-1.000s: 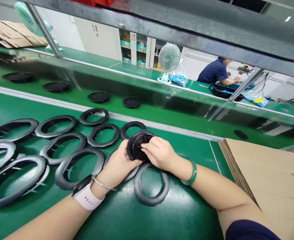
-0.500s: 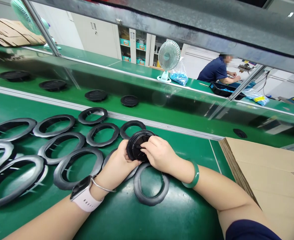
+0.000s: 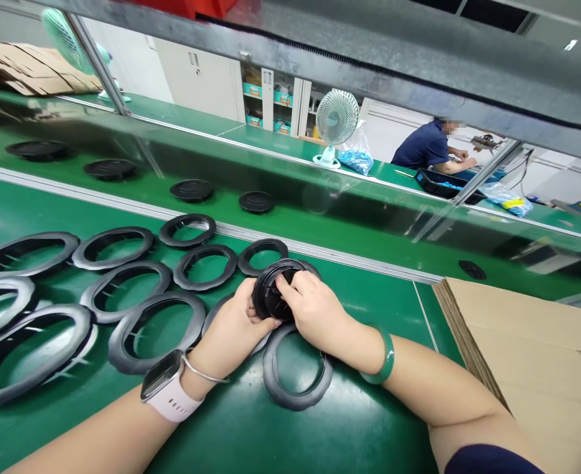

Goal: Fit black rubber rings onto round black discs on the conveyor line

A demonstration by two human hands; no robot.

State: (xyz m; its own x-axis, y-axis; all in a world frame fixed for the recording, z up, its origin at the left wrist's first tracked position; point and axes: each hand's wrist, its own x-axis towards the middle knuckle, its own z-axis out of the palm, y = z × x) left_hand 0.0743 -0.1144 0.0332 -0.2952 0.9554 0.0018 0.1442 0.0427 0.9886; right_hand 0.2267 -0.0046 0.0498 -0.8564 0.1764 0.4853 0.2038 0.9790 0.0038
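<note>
A: where's the part?
B: black round piece (image 3: 269, 296) is in both hands, up over the bench (image 3: 369, 428), on the near side of the metal rail (image 3: 369, 262) along the far edge. It's tilted, face toward the right hand

A: left hand?
B: left hand (image 3: 241, 316) has its fingers clamped on the piece's rim, thumb along the lower side. Watch (image 3: 162, 375) on that wrist

A: right?
B: right hand (image 3: 320, 313) has its thumb on the inner face, other fingers bent in close behind. Can't tell if they pinch anything, hand covers it. Green bangle (image 3: 385, 355) on the wrist

A: what's around them?
B: one loose ring (image 3: 298, 400) flat on the bench, just nearer than the piece. More black rings (image 3: 120, 342) spread toward the bench's left side, some touching or overlapping

A: past the rail?
B: green strip (image 3: 359, 240) with black discs, four in a row on the left, nearest one (image 3: 255, 202) beyond the rings. Cardboard stack (image 3: 532, 355) at the bench's right side. Co-worker in dark blue (image 3: 421, 145) sits well apart, at the back
</note>
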